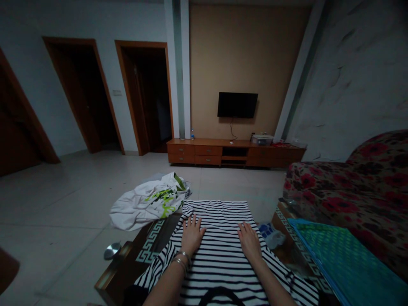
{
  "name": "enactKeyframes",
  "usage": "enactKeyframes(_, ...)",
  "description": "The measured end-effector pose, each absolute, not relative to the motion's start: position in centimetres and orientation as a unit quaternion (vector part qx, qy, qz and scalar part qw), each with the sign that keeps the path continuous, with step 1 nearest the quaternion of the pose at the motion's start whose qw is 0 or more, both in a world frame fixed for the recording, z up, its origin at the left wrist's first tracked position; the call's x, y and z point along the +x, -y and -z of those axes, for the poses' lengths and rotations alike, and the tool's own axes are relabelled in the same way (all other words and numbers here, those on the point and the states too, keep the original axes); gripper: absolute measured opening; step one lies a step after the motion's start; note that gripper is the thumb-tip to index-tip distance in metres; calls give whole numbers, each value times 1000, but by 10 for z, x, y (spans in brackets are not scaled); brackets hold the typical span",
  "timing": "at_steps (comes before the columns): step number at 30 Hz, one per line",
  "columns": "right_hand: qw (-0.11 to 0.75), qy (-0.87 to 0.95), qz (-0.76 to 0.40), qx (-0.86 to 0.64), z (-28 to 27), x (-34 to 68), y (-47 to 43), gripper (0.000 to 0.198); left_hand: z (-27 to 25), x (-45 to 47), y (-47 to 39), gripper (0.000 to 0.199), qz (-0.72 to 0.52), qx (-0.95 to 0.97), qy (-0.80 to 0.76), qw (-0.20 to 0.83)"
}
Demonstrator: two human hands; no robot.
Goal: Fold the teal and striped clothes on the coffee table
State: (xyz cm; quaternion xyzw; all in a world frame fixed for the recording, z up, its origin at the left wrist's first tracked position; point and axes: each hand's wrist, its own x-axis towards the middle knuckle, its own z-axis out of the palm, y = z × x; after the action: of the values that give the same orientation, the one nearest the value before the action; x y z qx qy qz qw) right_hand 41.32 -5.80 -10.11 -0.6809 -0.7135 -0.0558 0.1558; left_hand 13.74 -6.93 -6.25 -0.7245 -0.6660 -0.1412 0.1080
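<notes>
Black and white stripes cover a shirt (pixel 219 229) spread over the low table (pixel 116 272), its dark neckline at the near end and its hem at the far end. Set well apart, the left hand (pixel 192 236) and right hand (pixel 250 239) lie palm down on it, fingers extended flat against the cloth. Beyond the left hand rests a white garment (pixel 135 204) with green print; rightward, a blue-green sheet (pixel 347 259) lies beside the flowered sofa (pixel 318 180).

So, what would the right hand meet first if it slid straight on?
The right hand would first meet more of the striped shirt beneath it; past its edge, perhaps floor; depth is unclear.
</notes>
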Motion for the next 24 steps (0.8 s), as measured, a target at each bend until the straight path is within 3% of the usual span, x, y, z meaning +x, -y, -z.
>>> enactKeyframes(24,167,713,54,-679,91,413,86,43,62,141,91,53,135,-744,648,86)
